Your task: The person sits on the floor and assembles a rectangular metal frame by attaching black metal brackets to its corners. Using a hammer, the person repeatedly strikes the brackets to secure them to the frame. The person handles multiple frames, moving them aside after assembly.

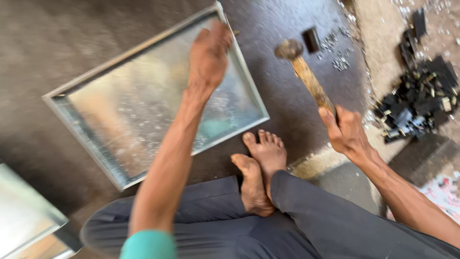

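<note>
A shiny sheet-metal tray (pixel 96 122) with raised edges lies on the dark floor in front of me. My left hand (pixel 209 53) reaches over it and rests at its far right edge, near the top corner; whether it grips the rim is blurred. My right hand (pixel 347 132) is closed on the wooden handle of a hammer (pixel 306 76), whose metal head points away from me above the floor, to the right of the tray. I sit cross-legged in dark trousers, with my bare feet (pixel 258 168) between the tray and my right hand.
A pile of black scrap pieces (pixel 419 100) lies at the right on lighter ground. A small dark block (pixel 311 39) and scattered metal chips (pixel 338 60) lie beyond the hammer head. Another metal tray corner (pixel 26 216) shows at bottom left.
</note>
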